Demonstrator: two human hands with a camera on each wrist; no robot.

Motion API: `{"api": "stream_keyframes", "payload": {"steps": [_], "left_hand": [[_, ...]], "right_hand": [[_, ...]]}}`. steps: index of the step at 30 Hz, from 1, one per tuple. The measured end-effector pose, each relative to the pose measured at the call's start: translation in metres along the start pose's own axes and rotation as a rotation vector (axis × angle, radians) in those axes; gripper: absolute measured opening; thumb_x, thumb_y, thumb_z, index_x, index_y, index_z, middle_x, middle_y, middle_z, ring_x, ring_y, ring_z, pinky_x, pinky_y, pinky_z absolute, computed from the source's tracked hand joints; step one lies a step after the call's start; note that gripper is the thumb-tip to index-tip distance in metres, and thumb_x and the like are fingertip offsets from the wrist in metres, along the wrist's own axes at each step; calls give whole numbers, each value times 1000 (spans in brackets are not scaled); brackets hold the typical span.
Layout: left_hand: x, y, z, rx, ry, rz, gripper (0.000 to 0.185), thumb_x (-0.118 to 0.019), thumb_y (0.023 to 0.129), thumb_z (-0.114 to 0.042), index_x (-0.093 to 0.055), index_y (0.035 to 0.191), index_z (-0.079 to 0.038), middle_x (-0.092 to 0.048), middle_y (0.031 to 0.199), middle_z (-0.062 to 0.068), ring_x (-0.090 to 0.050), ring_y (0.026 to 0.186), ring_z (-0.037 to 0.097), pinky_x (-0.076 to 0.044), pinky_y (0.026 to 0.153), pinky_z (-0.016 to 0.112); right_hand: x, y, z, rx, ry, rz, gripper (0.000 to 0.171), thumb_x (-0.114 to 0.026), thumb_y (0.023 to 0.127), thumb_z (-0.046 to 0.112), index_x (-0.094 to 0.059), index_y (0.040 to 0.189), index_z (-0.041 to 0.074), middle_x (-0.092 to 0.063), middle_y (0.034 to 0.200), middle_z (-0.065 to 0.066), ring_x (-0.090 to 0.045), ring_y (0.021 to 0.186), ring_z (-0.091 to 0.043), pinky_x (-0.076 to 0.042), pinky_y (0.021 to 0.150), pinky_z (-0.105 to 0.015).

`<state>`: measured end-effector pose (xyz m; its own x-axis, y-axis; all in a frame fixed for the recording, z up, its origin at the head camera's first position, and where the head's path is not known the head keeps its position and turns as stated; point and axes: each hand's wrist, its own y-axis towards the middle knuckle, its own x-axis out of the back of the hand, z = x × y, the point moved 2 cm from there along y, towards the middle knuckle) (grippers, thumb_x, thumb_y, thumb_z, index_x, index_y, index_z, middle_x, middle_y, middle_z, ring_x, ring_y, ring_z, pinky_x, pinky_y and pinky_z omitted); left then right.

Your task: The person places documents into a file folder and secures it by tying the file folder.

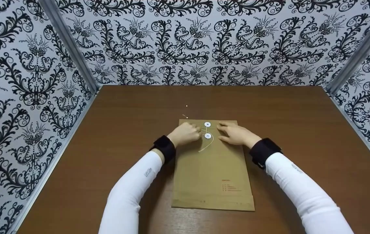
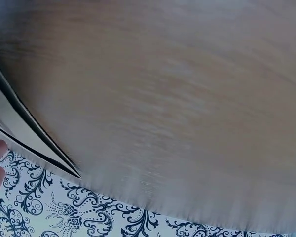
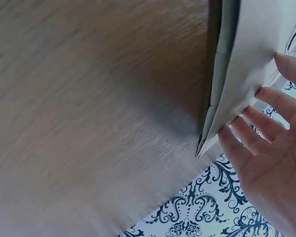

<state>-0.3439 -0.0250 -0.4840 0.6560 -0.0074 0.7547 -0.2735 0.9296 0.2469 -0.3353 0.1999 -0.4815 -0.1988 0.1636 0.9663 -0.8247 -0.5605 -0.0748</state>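
A brown string-tie envelope (image 1: 211,172) lies flat on the table, its flap end away from me. Two white button discs sit near its top, an upper disc (image 1: 207,124) and a lower disc (image 1: 208,136). A thin white string (image 1: 211,143) passes by both and curves to a loose end. My left hand (image 1: 186,134) is left of the discs with curled fingers, pinching the string near the lower disc; its fingertips are partly hidden. To the right of the discs, my right hand (image 1: 235,134) rests its spread fingertips on the envelope, seen also in the right wrist view.
The brown wooden table (image 1: 123,113) is bordered by patterned walls (image 1: 191,42) at the back and both sides. Small light specks (image 1: 186,117) lie just beyond the envelope's top edge. Red print (image 1: 230,186) shows low on the envelope.
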Motion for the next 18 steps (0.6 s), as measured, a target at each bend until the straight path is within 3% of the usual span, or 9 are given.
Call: {"api": "stream_keyframes", "payload": {"steps": [4,18], "left_hand": [[4,-5,-2,0,-4,-6,18,-60,96,-17,-77,88,-20,-74,87,-9,-70,76,9,-54,59,24],[13,-21,-7,-12,-60,-25,21,-61,94,-15,-73,78,-19,-71,81,-8,-69,73,10,-50,54,26]], "right_hand": [[0,0,0,-13,-19,16,53,-56,104,22,-48,148,-6,-40,158,-32,-44,145,-48,-41,117,-56],[0,0,-1,-12,2,13,54,-57,104,22,-46,149,-7,-40,158,-33,-43,145,-49,-39,118,-57]]}}
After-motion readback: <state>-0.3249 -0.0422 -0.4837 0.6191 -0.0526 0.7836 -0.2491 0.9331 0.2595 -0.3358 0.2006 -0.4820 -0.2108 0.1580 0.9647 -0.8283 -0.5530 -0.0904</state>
